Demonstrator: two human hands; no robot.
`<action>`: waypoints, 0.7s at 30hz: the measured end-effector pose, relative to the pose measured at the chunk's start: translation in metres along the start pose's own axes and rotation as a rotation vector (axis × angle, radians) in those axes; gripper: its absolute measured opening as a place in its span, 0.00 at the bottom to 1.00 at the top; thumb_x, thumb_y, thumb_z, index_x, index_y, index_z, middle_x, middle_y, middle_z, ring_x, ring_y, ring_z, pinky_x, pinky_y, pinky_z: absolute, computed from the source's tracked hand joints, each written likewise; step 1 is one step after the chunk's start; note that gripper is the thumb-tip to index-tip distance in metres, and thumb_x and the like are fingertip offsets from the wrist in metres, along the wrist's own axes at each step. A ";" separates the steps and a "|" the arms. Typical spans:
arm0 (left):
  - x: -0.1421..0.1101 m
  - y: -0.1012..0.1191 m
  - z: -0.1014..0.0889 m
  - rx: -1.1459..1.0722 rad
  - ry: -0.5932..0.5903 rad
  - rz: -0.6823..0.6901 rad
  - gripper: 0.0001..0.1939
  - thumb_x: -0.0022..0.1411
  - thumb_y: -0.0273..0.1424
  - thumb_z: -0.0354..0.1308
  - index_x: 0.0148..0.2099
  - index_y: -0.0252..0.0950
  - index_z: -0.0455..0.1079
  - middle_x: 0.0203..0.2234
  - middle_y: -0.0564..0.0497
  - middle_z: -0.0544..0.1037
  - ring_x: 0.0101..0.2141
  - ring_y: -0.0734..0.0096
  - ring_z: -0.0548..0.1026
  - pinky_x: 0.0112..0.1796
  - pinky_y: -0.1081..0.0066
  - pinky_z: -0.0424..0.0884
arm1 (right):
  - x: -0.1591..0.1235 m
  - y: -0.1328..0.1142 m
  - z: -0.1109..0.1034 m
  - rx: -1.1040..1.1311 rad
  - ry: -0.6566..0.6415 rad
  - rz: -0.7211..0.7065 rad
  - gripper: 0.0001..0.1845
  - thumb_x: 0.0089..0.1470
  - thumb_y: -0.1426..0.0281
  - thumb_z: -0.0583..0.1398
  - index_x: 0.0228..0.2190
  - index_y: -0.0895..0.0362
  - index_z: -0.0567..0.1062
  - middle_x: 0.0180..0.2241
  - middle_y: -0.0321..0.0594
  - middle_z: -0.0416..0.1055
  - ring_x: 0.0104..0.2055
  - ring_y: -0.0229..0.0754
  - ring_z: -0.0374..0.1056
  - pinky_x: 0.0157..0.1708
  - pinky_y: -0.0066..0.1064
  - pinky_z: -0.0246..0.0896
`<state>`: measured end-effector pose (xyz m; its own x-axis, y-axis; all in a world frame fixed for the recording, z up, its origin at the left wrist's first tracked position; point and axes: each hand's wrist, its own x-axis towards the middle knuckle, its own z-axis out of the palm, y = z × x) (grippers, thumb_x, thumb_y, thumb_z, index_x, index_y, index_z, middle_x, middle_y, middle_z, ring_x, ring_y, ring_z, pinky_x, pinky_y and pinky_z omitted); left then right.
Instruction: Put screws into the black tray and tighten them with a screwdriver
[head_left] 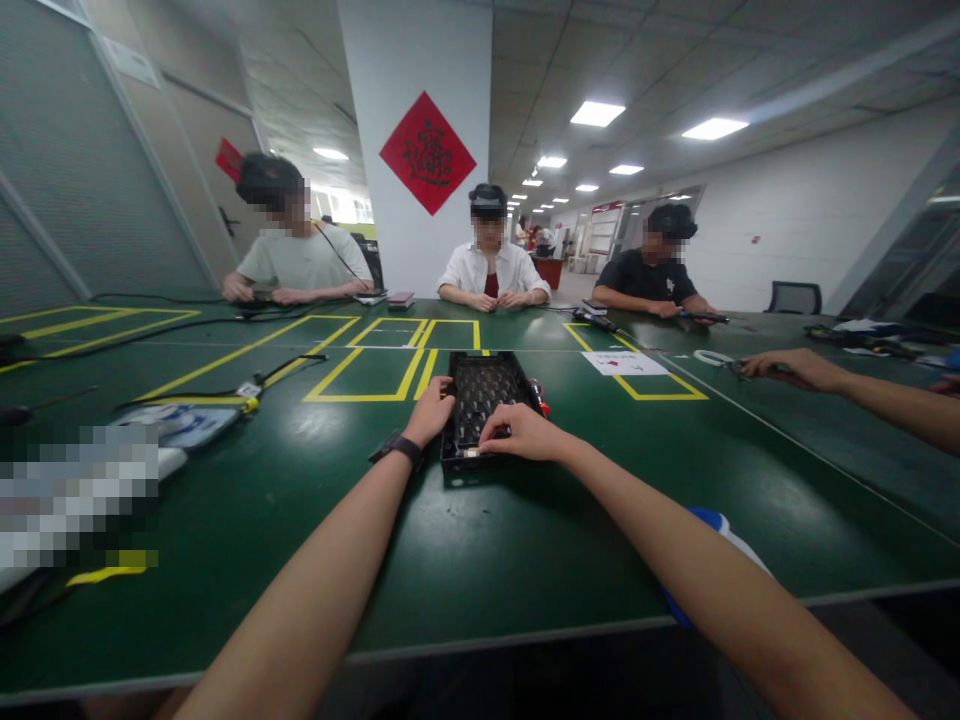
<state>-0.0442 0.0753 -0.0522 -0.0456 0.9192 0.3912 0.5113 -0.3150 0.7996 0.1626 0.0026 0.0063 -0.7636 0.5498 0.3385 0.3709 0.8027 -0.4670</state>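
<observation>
A black rectangular plastic case (pixel 489 377), open at the top, lies on the green table before me with rows of small shapes inside. My left hand (pixel 433 412) grips its left wall, fingers bent over the rim. At the near end, my right hand (pixel 521 432) reaches in over the right wall with thumb and fingers pinched together. Close to those fingertips is a small pale piece (pixel 471 453); what exactly the fingers pinch is hidden. Something red and shiny (pixel 543 398) shows just past the case's right side.
Yellow tape rectangles (pixel 360 397) mark the green table (pixel 330 500). A printed sheet (pixel 625 363) lies right of the case. Cables and a bagged item (pixel 187 422) are at left, blue-and-white cloth (pixel 712 525) under my right forearm. Several people sit around; another person's hand (pixel 802 368) reaches in at right.
</observation>
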 end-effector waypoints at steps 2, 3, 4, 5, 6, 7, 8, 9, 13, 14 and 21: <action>0.000 0.001 0.000 0.001 0.000 0.000 0.24 0.47 0.23 0.47 0.50 0.34 0.60 0.43 0.45 0.70 0.45 0.64 0.69 0.47 0.63 0.64 | 0.000 0.000 0.000 0.005 0.004 -0.004 0.09 0.46 0.66 0.62 0.29 0.59 0.77 0.30 0.39 0.74 0.34 0.36 0.67 0.37 0.27 0.58; 0.000 0.001 0.000 0.003 0.002 -0.001 0.24 0.47 0.23 0.47 0.50 0.34 0.60 0.43 0.45 0.70 0.45 0.64 0.69 0.47 0.63 0.64 | 0.000 0.000 0.000 0.008 0.005 -0.006 0.09 0.46 0.66 0.62 0.29 0.59 0.77 0.30 0.39 0.74 0.34 0.36 0.67 0.37 0.27 0.58; 0.000 0.001 0.000 0.005 0.004 0.001 0.24 0.47 0.23 0.47 0.49 0.34 0.60 0.43 0.45 0.70 0.45 0.64 0.69 0.47 0.63 0.64 | 0.000 0.000 0.000 0.010 0.005 -0.008 0.10 0.45 0.65 0.62 0.29 0.58 0.77 0.29 0.39 0.74 0.34 0.36 0.67 0.37 0.27 0.58; 0.000 0.001 0.000 0.007 0.007 0.002 0.24 0.47 0.23 0.47 0.49 0.34 0.60 0.43 0.45 0.70 0.44 0.64 0.69 0.47 0.63 0.64 | 0.000 -0.001 0.000 0.012 0.005 -0.011 0.10 0.45 0.65 0.62 0.29 0.59 0.78 0.29 0.39 0.74 0.34 0.36 0.67 0.37 0.27 0.58; 0.000 0.001 0.000 0.010 0.009 0.004 0.24 0.47 0.23 0.47 0.49 0.34 0.60 0.43 0.45 0.70 0.44 0.64 0.69 0.47 0.62 0.64 | 0.000 -0.001 0.000 0.014 0.003 -0.012 0.10 0.45 0.65 0.62 0.29 0.59 0.78 0.29 0.39 0.74 0.33 0.36 0.67 0.37 0.27 0.58; 0.000 0.001 0.000 0.013 0.010 0.005 0.24 0.47 0.23 0.47 0.49 0.34 0.61 0.43 0.45 0.70 0.44 0.64 0.69 0.47 0.62 0.65 | 0.000 -0.001 0.000 0.014 -0.001 -0.010 0.10 0.46 0.65 0.62 0.29 0.59 0.78 0.29 0.39 0.74 0.33 0.36 0.67 0.36 0.27 0.58; 0.000 0.001 0.000 0.014 0.009 0.003 0.24 0.47 0.23 0.47 0.49 0.34 0.61 0.43 0.45 0.70 0.44 0.64 0.69 0.47 0.62 0.65 | 0.000 -0.001 0.000 0.014 -0.003 -0.006 0.10 0.46 0.65 0.62 0.29 0.59 0.78 0.29 0.39 0.74 0.33 0.36 0.67 0.36 0.27 0.58; 0.000 0.001 0.000 0.014 0.009 0.001 0.24 0.47 0.23 0.47 0.49 0.34 0.61 0.43 0.44 0.70 0.45 0.64 0.69 0.47 0.62 0.65 | 0.000 -0.002 0.000 0.015 -0.005 0.001 0.10 0.46 0.65 0.62 0.29 0.59 0.78 0.29 0.39 0.74 0.33 0.36 0.67 0.36 0.27 0.58; 0.000 0.001 -0.001 0.015 0.013 0.000 0.23 0.47 0.22 0.47 0.49 0.35 0.61 0.43 0.45 0.70 0.45 0.63 0.68 0.48 0.62 0.64 | 0.000 -0.002 -0.001 0.027 -0.008 0.016 0.10 0.45 0.65 0.62 0.29 0.59 0.78 0.29 0.39 0.74 0.34 0.37 0.67 0.37 0.27 0.58; 0.000 0.001 -0.001 0.017 0.014 0.002 0.23 0.47 0.23 0.47 0.49 0.34 0.61 0.43 0.45 0.70 0.45 0.63 0.68 0.48 0.62 0.64 | -0.001 -0.003 -0.001 0.032 -0.009 0.013 0.10 0.45 0.65 0.62 0.29 0.59 0.78 0.30 0.39 0.74 0.34 0.37 0.67 0.37 0.27 0.59; 0.001 -0.001 0.001 0.019 0.008 0.003 0.24 0.47 0.22 0.47 0.49 0.33 0.60 0.42 0.44 0.71 0.43 0.64 0.69 0.47 0.62 0.65 | 0.000 -0.003 -0.001 0.021 -0.004 -0.002 0.10 0.46 0.66 0.61 0.29 0.59 0.78 0.29 0.39 0.74 0.33 0.36 0.67 0.36 0.27 0.59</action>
<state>-0.0441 0.0771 -0.0527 -0.0505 0.9163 0.3974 0.5281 -0.3133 0.7893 0.1622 0.0006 0.0085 -0.7669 0.5467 0.3361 0.3581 0.7991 -0.4829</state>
